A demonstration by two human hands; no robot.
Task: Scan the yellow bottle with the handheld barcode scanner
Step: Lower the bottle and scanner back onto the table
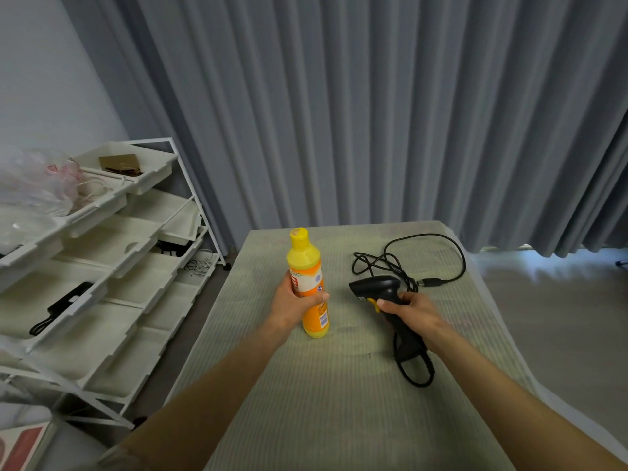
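Note:
A yellow bottle [307,266] with an orange and white label stands upright near the middle of the table [339,385]. My left hand [294,302] is wrapped around its lower half. To its right lies a black barcode scanner [375,287] with a yellow trigger, its head pointing left toward the bottle. My right hand [413,312] grips the scanner's handle. The scanner's black cable [424,256] loops across the table behind it and ends in a loose USB plug [431,282].
The table has a pale green ribbed cover. A white rack of tilted trays [102,266] stands close on the left, holding small dark items and plastic bags. Grey curtains [373,113] hang behind the table. Bare floor lies to the right.

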